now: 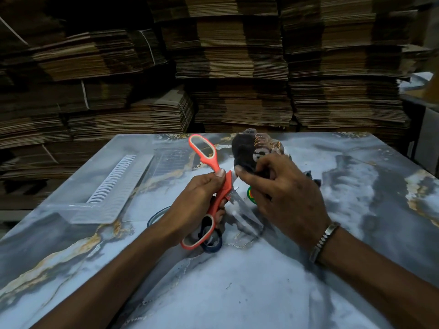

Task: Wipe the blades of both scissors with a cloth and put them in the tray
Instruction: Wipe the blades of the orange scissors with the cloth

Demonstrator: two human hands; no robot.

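Currently left hand (202, 198) grips orange scissors (215, 186) at the handle shanks, held open above the surface (237, 281) middle, blades blurred. Right hand (282, 186) clutches a dark cloth (249, 148) bunched in curled fingers, just beside the scissors. Clear plastic tray (99, 200) sits near the left edge. Blue-handled scissors (211, 245) lie on the surface under the orange pair, mostly hidden.

Both forearms are bare, without sleeves; a ridged, silver-grey metal link bracelet (323, 241) circles the right wrist.
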